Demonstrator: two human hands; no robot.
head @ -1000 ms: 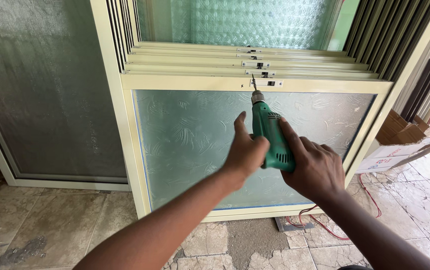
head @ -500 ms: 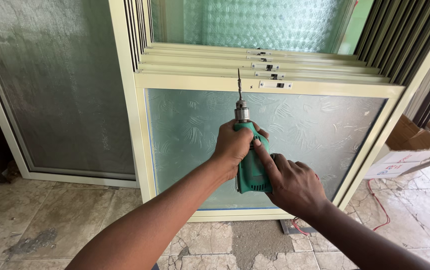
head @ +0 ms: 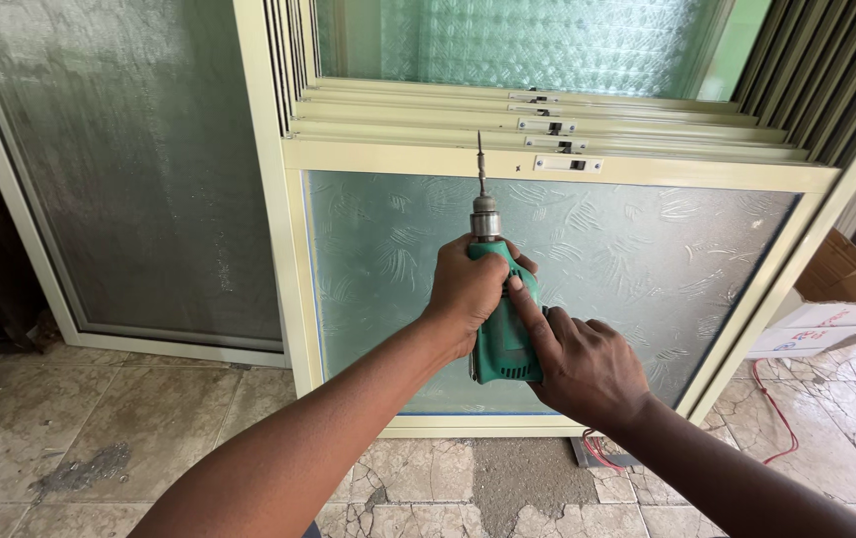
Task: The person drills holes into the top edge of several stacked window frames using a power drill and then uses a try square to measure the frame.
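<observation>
I hold a green electric drill (head: 503, 339) upright in front of me, its bit (head: 481, 164) pointing up. My left hand (head: 468, 289) wraps the upper body of the drill just below the chuck. My right hand (head: 587, 369) grips the lower handle, index finger laid along the side. Behind the drill stands a cream-framed window sash (head: 418, 157) with patterned frosted glass (head: 647, 259). The bit tip is level with the sash's top rail, left of a small metal latch plate (head: 569, 164), and appears apart from it.
Several more cream sashes (head: 547, 110) are stacked behind the front one. A large frosted panel (head: 119, 169) leans at the left. Cardboard boxes (head: 841, 289) sit at the right, with a red cable (head: 776, 428) on the cracked tile floor (head: 149, 418).
The drill has come away from the latch area on the top rail and moved left and down. My left hand went from beside the drill to gripping its upper body.
</observation>
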